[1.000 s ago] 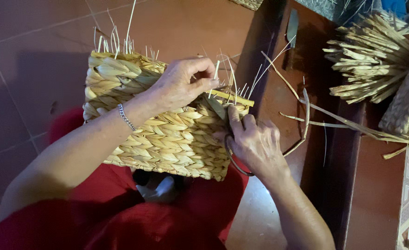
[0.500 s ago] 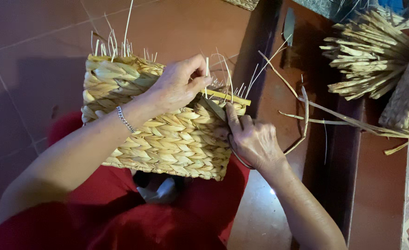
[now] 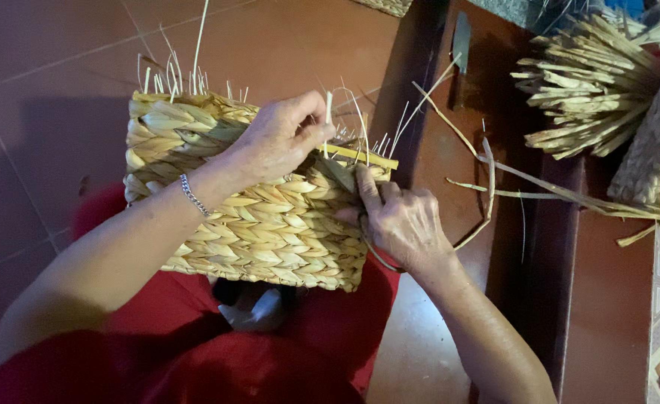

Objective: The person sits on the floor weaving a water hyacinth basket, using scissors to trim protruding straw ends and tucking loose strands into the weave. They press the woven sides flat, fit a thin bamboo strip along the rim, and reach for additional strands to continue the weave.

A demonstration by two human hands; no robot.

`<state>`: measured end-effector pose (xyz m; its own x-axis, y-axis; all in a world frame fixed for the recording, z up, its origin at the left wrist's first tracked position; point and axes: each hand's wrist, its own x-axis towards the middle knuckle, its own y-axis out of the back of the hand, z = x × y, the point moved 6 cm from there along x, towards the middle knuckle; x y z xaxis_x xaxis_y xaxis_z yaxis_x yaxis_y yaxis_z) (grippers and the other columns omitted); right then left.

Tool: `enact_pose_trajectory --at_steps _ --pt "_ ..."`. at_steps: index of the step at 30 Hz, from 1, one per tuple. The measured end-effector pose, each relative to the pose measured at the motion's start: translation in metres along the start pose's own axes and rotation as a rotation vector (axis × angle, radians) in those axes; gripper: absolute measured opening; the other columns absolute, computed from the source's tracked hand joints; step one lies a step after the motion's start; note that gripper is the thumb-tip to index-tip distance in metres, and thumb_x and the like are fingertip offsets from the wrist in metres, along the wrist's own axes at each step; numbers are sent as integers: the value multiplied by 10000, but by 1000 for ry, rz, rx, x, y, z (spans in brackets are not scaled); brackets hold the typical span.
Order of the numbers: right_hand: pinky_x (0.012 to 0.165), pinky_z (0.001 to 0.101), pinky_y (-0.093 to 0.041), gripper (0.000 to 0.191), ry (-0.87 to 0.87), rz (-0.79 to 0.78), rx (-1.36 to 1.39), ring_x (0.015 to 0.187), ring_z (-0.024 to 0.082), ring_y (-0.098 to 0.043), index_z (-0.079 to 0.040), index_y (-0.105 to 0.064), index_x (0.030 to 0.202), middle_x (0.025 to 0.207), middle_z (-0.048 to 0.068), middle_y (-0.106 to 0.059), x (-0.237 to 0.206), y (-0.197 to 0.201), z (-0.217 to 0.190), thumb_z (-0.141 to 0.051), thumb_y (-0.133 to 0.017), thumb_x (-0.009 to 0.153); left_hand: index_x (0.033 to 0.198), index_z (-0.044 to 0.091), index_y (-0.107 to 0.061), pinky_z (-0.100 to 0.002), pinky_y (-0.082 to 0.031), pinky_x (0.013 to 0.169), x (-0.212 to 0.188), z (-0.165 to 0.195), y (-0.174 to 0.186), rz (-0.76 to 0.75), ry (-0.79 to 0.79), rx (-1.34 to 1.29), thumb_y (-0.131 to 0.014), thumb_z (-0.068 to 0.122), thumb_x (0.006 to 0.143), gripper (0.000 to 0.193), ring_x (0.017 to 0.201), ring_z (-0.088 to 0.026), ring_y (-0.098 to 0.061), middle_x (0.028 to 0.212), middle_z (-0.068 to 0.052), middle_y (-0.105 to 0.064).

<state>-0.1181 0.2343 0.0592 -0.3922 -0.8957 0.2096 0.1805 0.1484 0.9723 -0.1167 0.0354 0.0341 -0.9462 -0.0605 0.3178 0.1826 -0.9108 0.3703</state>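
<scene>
Weaving: a person works a woven straw basket (image 3: 255, 217) resting on a red-clad lap, centre-left of the frame.
Left hand (image 3: 285, 138): pinching a thin upright strand (image 3: 328, 112) at the basket's top rim, a chain bracelet (image 3: 193, 196) on the wrist.
Right hand (image 3: 404, 224): pressed against the basket's right side, fingers (image 3: 367, 187) pushing into the weave; whether it grips a strand cannot be told.
Handling: likely light and fairly stiff, its braid rough enough to hold; best steadied by rim and side wall.
Upper right: bundled straw stalks (image 3: 584, 97) beside loose strips (image 3: 539, 183).
</scene>
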Motion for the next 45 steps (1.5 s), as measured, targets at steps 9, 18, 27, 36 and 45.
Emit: enact_pose_trajectory --at_steps 9,18,27,36,45 --pt "625 445 -509 874 -108 48 129 571 272 -609 -32 -579 1403 771 103 -614 -17 23 7 -644 -736 799 996 26 -483 -272 -625 758 4 -8 -1 21 139 -201 -525 131 1064 132 864 -130 -742 894 -68 -707" --pt "723 489 -545 864 -297 -44 241 814 350 -656 -99 -582 1401 898 132 -627 -50 24 29 -671 -717 768 1065 55 -685 -367 -515 609 26 -18 -10 -100 298 250 -697 234 954 211 724 -242 -658 865 -149 -698" --pt "650 445 -558 854 -493 -143 384 699 304 -685 -89 -598 1365 850 132 -656 -64 16 56 -644 -752 733 832 33 -730 -283 -539 640 78 -37 -40 -110 196 -211 -776 254 921 243 737 -76 -647 845 -47 -758" --pt "693 456 -559 891 -370 -105 396 776 333 -714 -66 -619 1396 934 177 -696 -33 35 82 -683 -725 762 874 93 -789 -317 -499 517 86 17 -24 -207 141 128 -782 247 890 154 553 -111 -632 664 -43 -707" --pt "629 492 -535 803 -255 -152 153 651 360 -696 -119 -656 1366 727 143 -703 4 47 70 -693 -666 805 785 21 -728 -400 -493 611 88 50 -30 -79 -266 211 -830 167 823 182 649 -273 -656 727 -138 -682"
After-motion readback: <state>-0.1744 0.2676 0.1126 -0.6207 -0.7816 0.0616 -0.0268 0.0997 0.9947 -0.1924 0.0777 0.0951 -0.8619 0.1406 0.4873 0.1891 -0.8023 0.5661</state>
